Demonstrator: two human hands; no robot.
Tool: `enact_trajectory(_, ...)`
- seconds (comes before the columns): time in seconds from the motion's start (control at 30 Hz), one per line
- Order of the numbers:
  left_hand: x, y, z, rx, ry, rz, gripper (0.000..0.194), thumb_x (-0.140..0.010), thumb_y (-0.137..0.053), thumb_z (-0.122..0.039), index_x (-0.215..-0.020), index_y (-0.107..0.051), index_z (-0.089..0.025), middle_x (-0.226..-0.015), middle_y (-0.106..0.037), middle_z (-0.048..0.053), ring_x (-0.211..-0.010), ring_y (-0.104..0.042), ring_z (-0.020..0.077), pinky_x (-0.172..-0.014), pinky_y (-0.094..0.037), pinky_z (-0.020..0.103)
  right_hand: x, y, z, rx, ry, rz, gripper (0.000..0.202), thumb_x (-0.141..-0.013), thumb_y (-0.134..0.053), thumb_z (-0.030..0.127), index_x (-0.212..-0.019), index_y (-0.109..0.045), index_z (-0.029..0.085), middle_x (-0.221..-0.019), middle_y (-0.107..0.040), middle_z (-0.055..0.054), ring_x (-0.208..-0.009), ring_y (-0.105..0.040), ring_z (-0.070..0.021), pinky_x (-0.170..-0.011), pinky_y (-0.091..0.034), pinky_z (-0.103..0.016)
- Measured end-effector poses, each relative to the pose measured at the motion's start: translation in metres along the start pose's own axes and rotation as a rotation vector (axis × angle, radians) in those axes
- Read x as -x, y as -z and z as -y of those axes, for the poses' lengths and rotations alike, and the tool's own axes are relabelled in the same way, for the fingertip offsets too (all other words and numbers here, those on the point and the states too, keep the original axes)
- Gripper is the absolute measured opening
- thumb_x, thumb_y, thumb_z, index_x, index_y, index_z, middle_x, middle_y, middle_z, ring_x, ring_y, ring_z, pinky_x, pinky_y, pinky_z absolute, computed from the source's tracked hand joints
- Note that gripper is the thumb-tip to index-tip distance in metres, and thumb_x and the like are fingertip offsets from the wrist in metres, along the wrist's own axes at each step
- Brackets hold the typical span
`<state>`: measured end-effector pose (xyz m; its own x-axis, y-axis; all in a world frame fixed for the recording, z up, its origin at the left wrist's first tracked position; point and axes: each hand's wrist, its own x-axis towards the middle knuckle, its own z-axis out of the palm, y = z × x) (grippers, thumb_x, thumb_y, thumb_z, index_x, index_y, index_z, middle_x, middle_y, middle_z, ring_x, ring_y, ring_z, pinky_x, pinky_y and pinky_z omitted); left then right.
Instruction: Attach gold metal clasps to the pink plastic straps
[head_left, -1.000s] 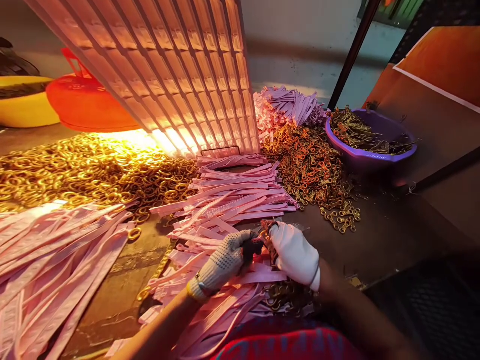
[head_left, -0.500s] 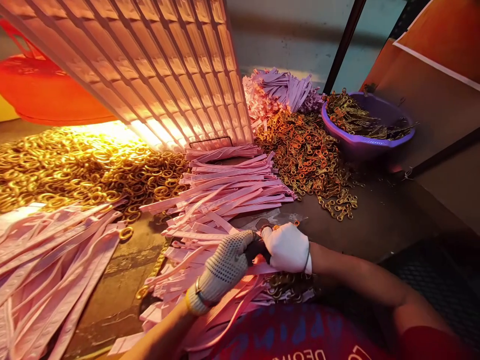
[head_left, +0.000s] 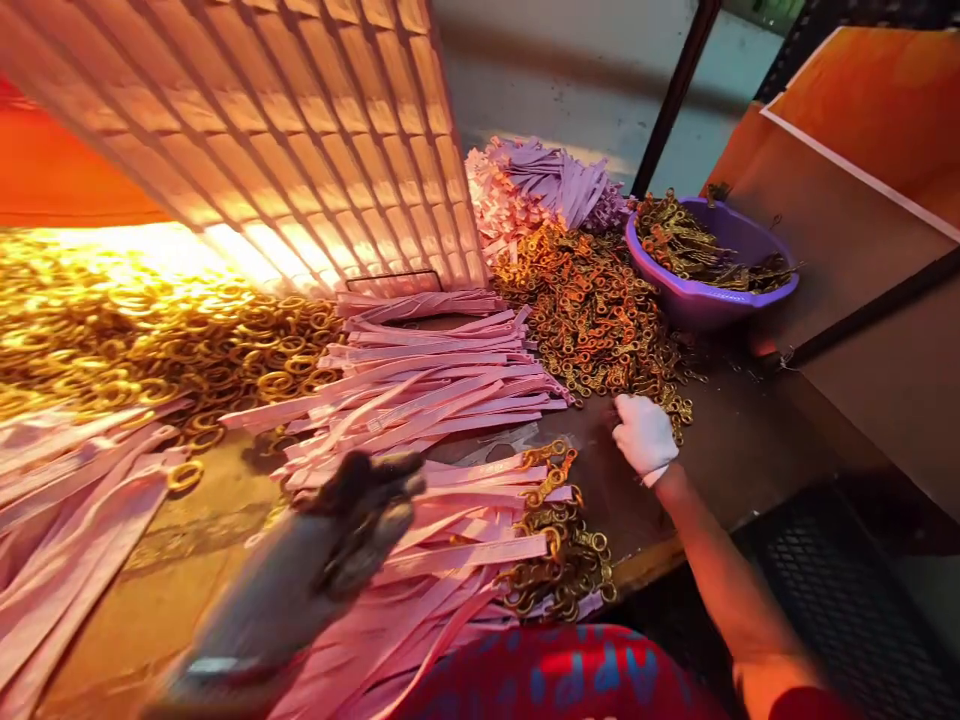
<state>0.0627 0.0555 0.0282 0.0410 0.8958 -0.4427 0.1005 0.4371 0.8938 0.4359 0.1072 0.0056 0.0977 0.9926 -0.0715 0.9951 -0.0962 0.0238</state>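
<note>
My left hand (head_left: 352, 540), in a grey glove with a dark palm, is smeared by motion above the pink straps. Its fingers look loosely stretched out and apart, with nothing visible in them. My right hand (head_left: 645, 436), in a white glove, is at the near edge of a heap of brass snap hooks (head_left: 600, 310). Its fingers are curled, and what they hold, if anything, is hidden. Between the hands lie pink straps (head_left: 450, 500) with brass snap hooks (head_left: 559, 545) at their right ends. More pink straps (head_left: 442, 375) are stacked farther back.
Brass rings (head_left: 247, 340) are heaped at the left, beside another bundle of pink straps (head_left: 82, 550). A ribbed translucent panel (head_left: 337, 150) stands behind. A purple basin (head_left: 720, 290) of brass hooks is at back right, near lilac straps (head_left: 562, 180). An orange container (head_left: 67, 170) is at far left.
My hands were together over the straps and are now apart. The left has moved left and its fingers have opened; the right has moved right to the snap hook heap. The view has shifted slightly.
</note>
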Motion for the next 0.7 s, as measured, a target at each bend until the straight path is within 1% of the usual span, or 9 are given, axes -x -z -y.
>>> enact_trajectory(0.03,-0.002,-0.015,-0.005,0.210,0.096,0.038,0.059,-0.096,-0.048,-0.072,-0.112,-0.075,-0.022,-0.099,-0.078,0.012,-0.053,-0.058,0.0124,-0.033,-0.034,0.017,-0.009,-0.006,-0.005,0.034,-0.076,-0.002,0.018,-0.094,-0.056,0.012,-0.109,-0.066,0.012,-0.107,-0.071,-0.019,-0.107,-0.066,-0.0301,-0.085,-0.044,-0.035)
enact_trajectory(0.07,-0.005,-0.030,-0.010,0.400,0.208,0.121,0.059,-0.094,-0.053,-0.070,-0.110,-0.075,-0.018,-0.101,-0.077,0.015,-0.054,-0.059,0.0124,-0.031,-0.028,0.016,-0.017,-0.012,-0.007,0.055,-0.120,-0.006,0.021,-0.091,-0.056,0.009,-0.110,-0.065,0.010,-0.108,-0.070,-0.022,-0.107,-0.066,-0.0327,-0.083,-0.044,-0.036)
enact_trajectory(0.1,-0.008,-0.041,-0.015,0.543,0.288,0.204,0.058,-0.094,-0.055,-0.068,-0.109,-0.074,-0.015,-0.102,-0.076,0.017,-0.058,-0.063,0.0140,-0.030,-0.026,0.015,-0.022,-0.018,-0.007,0.063,-0.141,-0.010,0.023,-0.089,-0.055,0.006,-0.111,-0.064,0.008,-0.108,-0.069,-0.024,-0.107,-0.067,-0.0343,-0.081,-0.043,-0.036)
enact_trajectory(0.2,-0.010,-0.061,-0.024,0.761,0.366,0.368,0.055,-0.098,-0.055,-0.060,-0.111,-0.073,-0.009,-0.101,-0.074,0.021,-0.062,-0.067,0.0146,-0.032,-0.027,0.014,-0.030,-0.029,-0.003,0.047,-0.180,0.005,0.027,-0.089,-0.055,0.007,-0.116,-0.061,0.009,-0.109,-0.071,-0.022,-0.101,-0.069,-0.0313,-0.074,-0.041,-0.033)
enact_trajectory(0.27,-0.007,-0.064,-0.023,0.754,0.340,0.381,0.043,-0.099,-0.057,-0.047,-0.111,-0.073,-0.009,-0.099,-0.075,0.019,-0.060,-0.064,0.0124,-0.034,-0.028,0.014,-0.032,-0.033,-0.003,0.011,-0.187,0.031,0.030,-0.092,-0.057,0.013,-0.122,-0.060,0.011,-0.106,-0.073,-0.017,-0.096,-0.071,-0.0276,-0.071,-0.040,-0.031)
enact_trajectory(0.37,-0.002,-0.063,-0.015,0.587,0.241,0.346,0.027,-0.092,-0.068,-0.030,-0.110,-0.075,-0.011,-0.088,-0.074,0.013,-0.053,-0.058,0.0093,-0.037,-0.024,0.016,-0.036,-0.035,-0.008,-0.038,-0.185,0.067,0.032,-0.095,-0.060,0.023,-0.127,-0.058,0.016,-0.104,-0.075,-0.011,-0.091,-0.071,-0.0250,-0.068,-0.039,-0.030)
enact_trajectory(0.43,0.000,-0.063,-0.010,0.468,0.165,0.333,0.031,-0.086,-0.075,-0.032,-0.111,-0.075,-0.013,-0.082,-0.073,0.009,-0.049,-0.052,0.0071,-0.038,-0.021,0.017,-0.038,-0.035,-0.011,-0.052,-0.185,0.085,0.031,-0.095,-0.061,0.024,-0.125,-0.058,0.019,-0.104,-0.076,-0.010,-0.090,-0.071,-0.0242,-0.068,-0.039,-0.030)
enact_trajectory(0.53,0.000,-0.063,-0.009,0.373,0.105,0.350,0.038,-0.081,-0.080,-0.041,-0.106,-0.074,-0.014,-0.085,-0.072,0.008,-0.048,-0.049,0.0056,-0.039,-0.021,0.018,-0.036,-0.031,-0.008,-0.036,-0.193,0.095,0.030,-0.093,-0.061,0.018,-0.123,-0.059,0.018,-0.106,-0.075,-0.011,-0.092,-0.071,-0.0245,-0.068,-0.039,-0.030)
enact_trajectory(0.7,-0.004,-0.062,-0.009,0.292,0.128,0.338,0.044,-0.075,-0.085,-0.041,-0.105,-0.064,-0.017,-0.073,-0.067,0.000,-0.040,-0.035,0.0027,-0.036,-0.021,0.017,-0.019,-0.026,0.005,0.033,-0.214,0.091,0.029,-0.090,-0.056,0.008,-0.118,-0.058,0.011,-0.105,-0.072,-0.018,-0.094,-0.072,-0.0285,-0.070,-0.041,-0.031)
